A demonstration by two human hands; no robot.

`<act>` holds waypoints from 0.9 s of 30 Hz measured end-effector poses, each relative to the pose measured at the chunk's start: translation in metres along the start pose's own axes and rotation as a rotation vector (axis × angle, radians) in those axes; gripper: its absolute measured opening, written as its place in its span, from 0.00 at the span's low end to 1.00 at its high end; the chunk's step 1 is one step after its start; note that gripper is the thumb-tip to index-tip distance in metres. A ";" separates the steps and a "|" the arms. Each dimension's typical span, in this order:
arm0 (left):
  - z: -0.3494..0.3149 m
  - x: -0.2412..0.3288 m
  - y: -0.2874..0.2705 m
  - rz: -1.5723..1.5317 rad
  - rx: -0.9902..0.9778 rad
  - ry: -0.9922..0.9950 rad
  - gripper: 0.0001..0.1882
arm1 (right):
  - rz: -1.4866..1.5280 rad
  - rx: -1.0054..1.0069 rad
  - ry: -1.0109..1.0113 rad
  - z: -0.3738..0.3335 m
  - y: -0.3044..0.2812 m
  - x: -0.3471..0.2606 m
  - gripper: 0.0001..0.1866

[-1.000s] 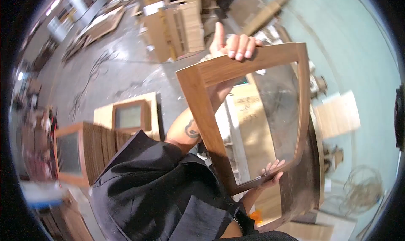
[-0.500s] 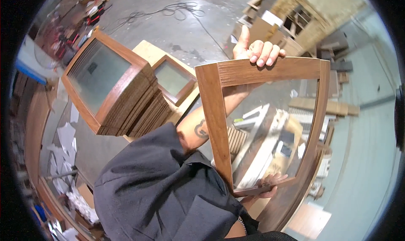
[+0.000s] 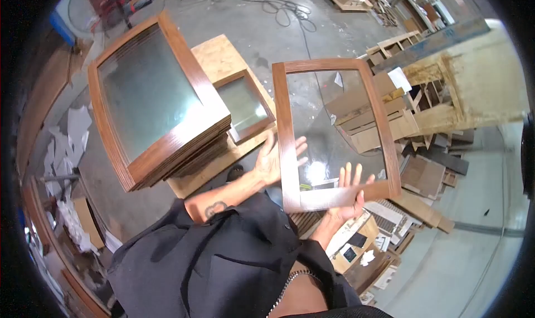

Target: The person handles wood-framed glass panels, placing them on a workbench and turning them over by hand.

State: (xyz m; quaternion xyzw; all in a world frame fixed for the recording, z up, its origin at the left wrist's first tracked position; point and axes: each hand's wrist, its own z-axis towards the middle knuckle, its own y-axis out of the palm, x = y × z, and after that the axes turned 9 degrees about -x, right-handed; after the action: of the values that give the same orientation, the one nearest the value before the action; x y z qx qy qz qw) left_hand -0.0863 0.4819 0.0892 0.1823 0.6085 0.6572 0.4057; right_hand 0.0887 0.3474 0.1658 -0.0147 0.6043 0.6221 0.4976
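Note:
A brown wood-framed glass door [image 3: 288, 134] is held up before me, slightly tilted, with the surroundings showing through its pane. My right hand [image 3: 351, 204] grips its lower rail, thumb in front and fingers behind, visible through the glass. At the door's left stile is my left hand [image 3: 270, 163], palm turned up and fingers stretched out; some fingertips pass behind the stile and show through the pane. Whether that palm bears any weight I cannot tell. To the left stands a stack of similar curved glass doors [image 3: 150, 89], beside a smaller framed glass panel [image 3: 243, 103].
The stack and small panel rest on a light wooden board [image 3: 214, 49]. A black cable [image 3: 287, 11] lies coiled across the grey floor. Wood offcuts and cardboard [image 3: 384, 123] pile up at the right. Near my right arm, a phone [image 3: 358, 239] lies on a wooden surface.
My left hand has come off the door's top edge and down to its left stile, fingers now stretched. The door has turned. My view has shifted; my right hand stays at the lower rail.

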 end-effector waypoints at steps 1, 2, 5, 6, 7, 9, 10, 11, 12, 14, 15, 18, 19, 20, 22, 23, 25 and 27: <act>0.002 0.006 -0.013 0.112 0.098 0.040 0.36 | -0.028 0.000 0.048 0.012 0.002 0.014 0.37; 0.007 0.015 -0.016 0.267 0.149 0.051 0.37 | -0.109 0.032 0.094 0.025 0.010 0.026 0.36; 0.023 0.037 -0.029 0.253 0.131 0.085 0.39 | -0.167 0.128 0.207 0.053 0.008 0.052 0.36; 0.027 0.048 -0.036 0.251 0.132 0.118 0.39 | -0.237 0.109 0.253 0.060 0.005 0.063 0.37; 0.026 0.056 -0.042 0.268 0.155 0.106 0.40 | -0.239 0.099 0.290 0.062 -0.004 0.070 0.37; 0.031 0.069 -0.049 0.271 0.172 0.128 0.42 | 0.312 -0.007 0.329 0.074 -0.035 0.078 0.42; 0.034 0.074 -0.048 0.302 0.183 0.117 0.43 | 0.358 0.052 0.336 0.081 -0.064 0.078 0.47; 0.033 0.079 -0.049 0.329 0.208 0.111 0.44 | 0.380 0.026 0.400 0.095 -0.100 0.079 0.47; 0.028 0.088 -0.060 0.350 0.234 0.134 0.45 | 0.064 0.010 0.570 0.118 -0.116 0.080 0.49; 0.027 0.108 -0.068 0.382 0.315 0.156 0.45 | -0.036 0.011 0.877 0.173 -0.164 0.087 0.51; 0.035 0.116 -0.076 0.409 0.353 0.133 0.45 | 0.176 0.047 1.012 0.202 -0.193 0.090 0.52; 0.052 0.146 -0.125 0.393 0.447 0.157 0.46 | -0.411 -0.100 1.440 0.283 -0.223 0.148 0.45; 0.064 0.157 -0.137 0.442 0.535 0.136 0.46 | -0.536 -0.060 1.557 0.296 -0.251 0.178 0.41; 0.070 0.168 -0.159 0.474 0.725 0.166 0.42 | -0.968 -0.044 1.433 0.291 -0.270 0.225 0.34; 0.078 0.177 -0.244 0.734 1.245 0.318 0.30 | -1.345 -0.343 1.305 0.291 -0.317 0.299 0.32; 0.060 0.176 -0.306 1.000 1.628 0.428 0.22 | -1.411 -0.431 1.223 0.279 -0.341 0.337 0.33; 0.079 0.205 -0.342 0.930 1.965 0.337 0.21 | -1.714 -0.498 1.049 0.275 -0.367 0.399 0.33; 0.057 0.229 -0.402 1.130 2.125 0.340 0.28 | -1.651 -0.485 1.070 0.269 -0.358 0.457 0.33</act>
State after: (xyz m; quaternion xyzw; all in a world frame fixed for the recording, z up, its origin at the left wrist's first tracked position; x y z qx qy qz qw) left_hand -0.0574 0.6635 -0.3390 0.5749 0.7242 -0.0694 -0.3744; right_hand 0.2427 0.7476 -0.3085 -0.8054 0.4062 0.1014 0.4197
